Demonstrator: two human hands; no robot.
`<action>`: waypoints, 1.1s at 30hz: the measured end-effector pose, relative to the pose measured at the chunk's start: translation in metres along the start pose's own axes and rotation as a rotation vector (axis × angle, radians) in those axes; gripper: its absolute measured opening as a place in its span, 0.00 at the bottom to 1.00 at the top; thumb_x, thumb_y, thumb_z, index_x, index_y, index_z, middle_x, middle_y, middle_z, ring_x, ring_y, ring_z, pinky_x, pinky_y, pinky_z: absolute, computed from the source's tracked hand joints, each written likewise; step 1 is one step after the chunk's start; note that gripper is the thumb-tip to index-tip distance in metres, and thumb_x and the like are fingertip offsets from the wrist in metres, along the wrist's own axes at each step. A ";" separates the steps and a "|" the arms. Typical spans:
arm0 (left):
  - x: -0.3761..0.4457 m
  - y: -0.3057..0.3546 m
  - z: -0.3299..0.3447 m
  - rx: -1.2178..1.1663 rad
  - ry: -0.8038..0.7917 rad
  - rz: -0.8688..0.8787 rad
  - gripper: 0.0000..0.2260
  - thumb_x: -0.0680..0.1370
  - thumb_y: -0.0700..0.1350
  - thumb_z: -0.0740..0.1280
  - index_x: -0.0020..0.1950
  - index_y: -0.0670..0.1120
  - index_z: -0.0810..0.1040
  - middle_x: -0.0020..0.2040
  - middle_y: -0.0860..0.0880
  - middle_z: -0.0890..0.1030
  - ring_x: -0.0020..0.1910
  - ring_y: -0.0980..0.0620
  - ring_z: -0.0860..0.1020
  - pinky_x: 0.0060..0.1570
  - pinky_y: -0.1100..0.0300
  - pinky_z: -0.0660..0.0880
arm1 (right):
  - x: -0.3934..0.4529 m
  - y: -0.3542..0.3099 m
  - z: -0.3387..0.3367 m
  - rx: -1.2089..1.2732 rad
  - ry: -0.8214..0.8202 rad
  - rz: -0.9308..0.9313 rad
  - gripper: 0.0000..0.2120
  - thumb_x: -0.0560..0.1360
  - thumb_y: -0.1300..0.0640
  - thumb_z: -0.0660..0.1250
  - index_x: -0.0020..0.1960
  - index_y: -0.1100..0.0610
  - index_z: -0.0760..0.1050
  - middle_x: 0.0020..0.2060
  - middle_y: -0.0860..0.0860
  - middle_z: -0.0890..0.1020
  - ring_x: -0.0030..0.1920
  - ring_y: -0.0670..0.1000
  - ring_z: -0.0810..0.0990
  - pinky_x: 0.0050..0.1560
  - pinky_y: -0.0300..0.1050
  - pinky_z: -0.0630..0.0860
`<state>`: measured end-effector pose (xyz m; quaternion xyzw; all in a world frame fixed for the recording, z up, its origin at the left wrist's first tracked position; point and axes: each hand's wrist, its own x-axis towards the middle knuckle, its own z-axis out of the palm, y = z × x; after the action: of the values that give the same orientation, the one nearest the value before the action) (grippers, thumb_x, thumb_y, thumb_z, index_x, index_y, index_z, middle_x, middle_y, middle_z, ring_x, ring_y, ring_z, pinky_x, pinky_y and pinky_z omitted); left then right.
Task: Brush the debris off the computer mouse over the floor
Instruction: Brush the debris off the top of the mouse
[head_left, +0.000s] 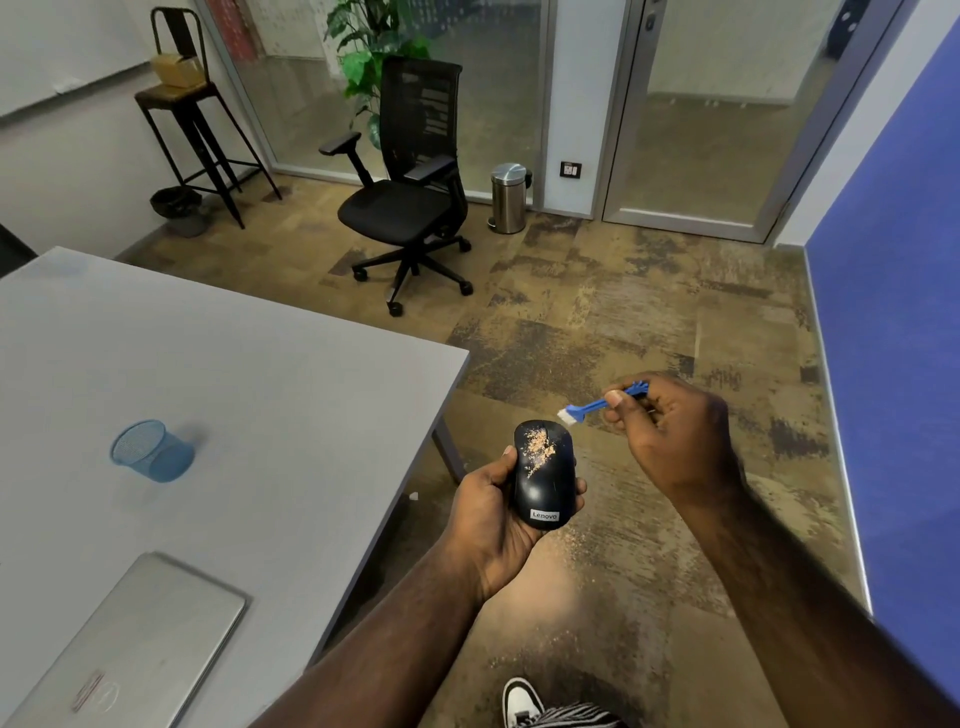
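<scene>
Two hands, each with a closed grip: left hand cradling one black mouse, right hand pinching one blue brush by its handle. White bristles just beside the mouse's front right edge, not clearly touching. One patch of tan debris on the mouse's top. Both held over the floor, past the corner of the grey surface. On that surface: one blue mesh cup, one closed laptop. Farther off: one office chair, one steel bin.
</scene>
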<state>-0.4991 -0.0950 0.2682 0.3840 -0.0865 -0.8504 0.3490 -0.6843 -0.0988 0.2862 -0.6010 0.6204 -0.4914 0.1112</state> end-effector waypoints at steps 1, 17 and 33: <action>0.000 -0.001 0.000 -0.004 0.001 -0.004 0.24 0.83 0.50 0.52 0.67 0.33 0.72 0.57 0.33 0.79 0.47 0.36 0.80 0.46 0.48 0.81 | 0.001 0.002 0.000 0.007 -0.002 0.013 0.03 0.76 0.61 0.70 0.47 0.56 0.82 0.35 0.51 0.85 0.36 0.51 0.85 0.37 0.56 0.83; -0.001 -0.004 0.000 -0.002 -0.015 -0.022 0.24 0.83 0.51 0.51 0.65 0.33 0.74 0.57 0.32 0.78 0.48 0.37 0.79 0.47 0.48 0.80 | -0.004 -0.009 -0.001 0.146 -0.050 0.085 0.08 0.76 0.63 0.70 0.42 0.52 0.80 0.32 0.46 0.84 0.33 0.46 0.84 0.37 0.52 0.83; -0.001 -0.002 -0.001 -0.010 -0.029 -0.030 0.24 0.84 0.51 0.51 0.66 0.33 0.73 0.56 0.33 0.79 0.48 0.37 0.79 0.47 0.49 0.81 | -0.001 -0.018 -0.007 0.189 -0.039 0.082 0.07 0.74 0.56 0.67 0.41 0.45 0.78 0.33 0.47 0.84 0.34 0.48 0.85 0.38 0.55 0.83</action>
<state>-0.4985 -0.0926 0.2676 0.3712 -0.0813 -0.8614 0.3370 -0.6779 -0.0908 0.3027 -0.5714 0.5931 -0.5311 0.1994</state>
